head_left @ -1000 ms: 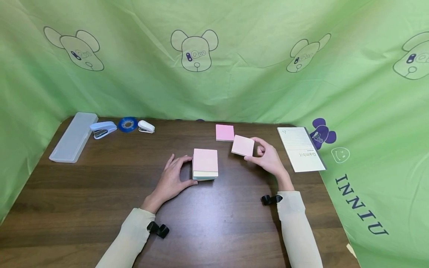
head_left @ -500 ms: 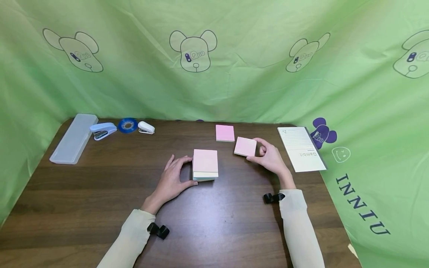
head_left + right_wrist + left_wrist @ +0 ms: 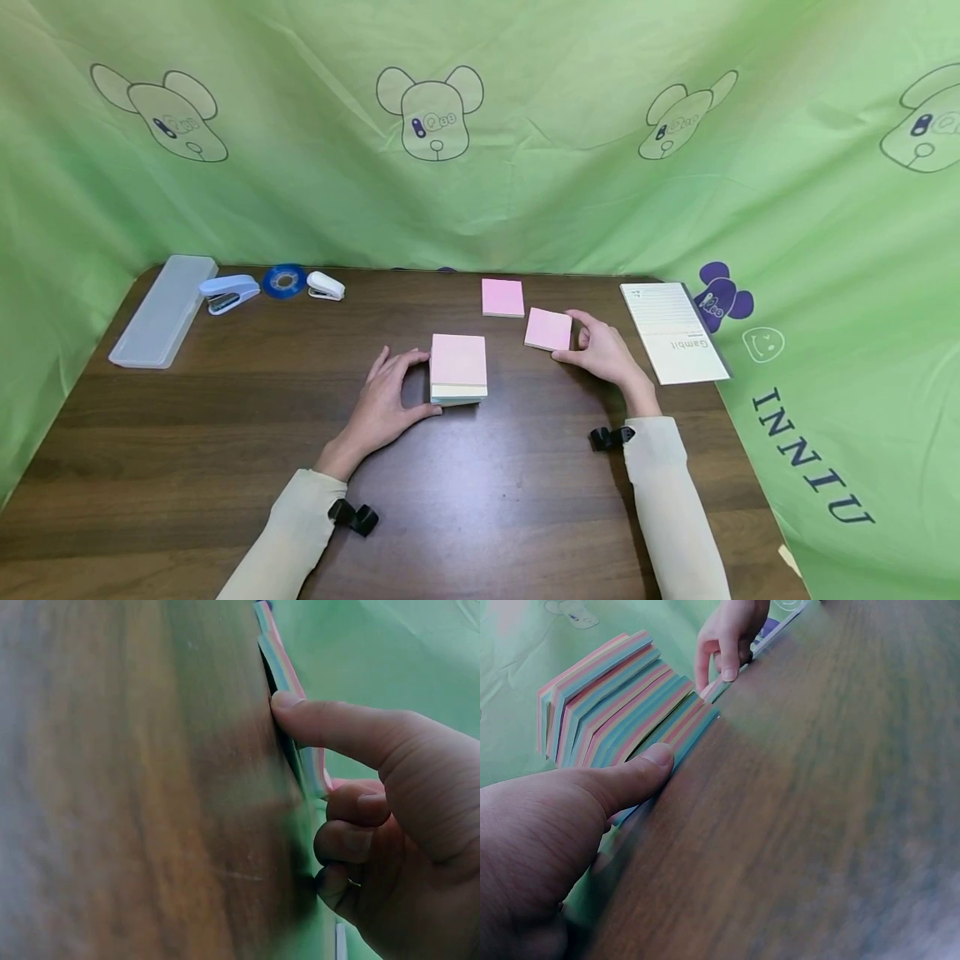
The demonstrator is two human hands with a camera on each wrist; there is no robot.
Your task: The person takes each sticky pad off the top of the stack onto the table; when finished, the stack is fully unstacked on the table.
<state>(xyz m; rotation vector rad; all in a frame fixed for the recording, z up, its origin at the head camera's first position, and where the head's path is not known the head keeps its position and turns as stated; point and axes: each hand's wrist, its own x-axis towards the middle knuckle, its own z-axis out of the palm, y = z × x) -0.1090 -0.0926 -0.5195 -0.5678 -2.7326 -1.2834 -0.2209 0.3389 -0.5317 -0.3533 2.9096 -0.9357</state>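
A thick stack of pastel sticky notes (image 3: pixel 458 367) lies at the table's middle. My left hand (image 3: pixel 423 382) grips its left side, the thumb (image 3: pixel 641 769) pressed against the near edge of the stack (image 3: pixel 615 697). To the right, my right hand (image 3: pixel 572 337) pinches a thin pink pad (image 3: pixel 547 328) by its right edge, low on the table. In the right wrist view the thumb (image 3: pixel 322 724) lies on the pad's striped edge (image 3: pixel 289 690), with the other fingers curled behind it. A second pink pad (image 3: pixel 502 297) lies just beyond, untouched.
A lined notepad (image 3: pixel 673 333) lies at the right edge of the brown table (image 3: pixel 487 500). At the back left are a clear pencil case (image 3: pixel 163 310), a blue stapler (image 3: pixel 228 292), a blue tape roll (image 3: pixel 284 280) and a white stapler (image 3: pixel 326 286). Green cloth hangs all round.
My right hand has lowered the thin pink pad from a raised tilt until it lies nearly flat by the table. The left hand and the thick stack have stayed put.
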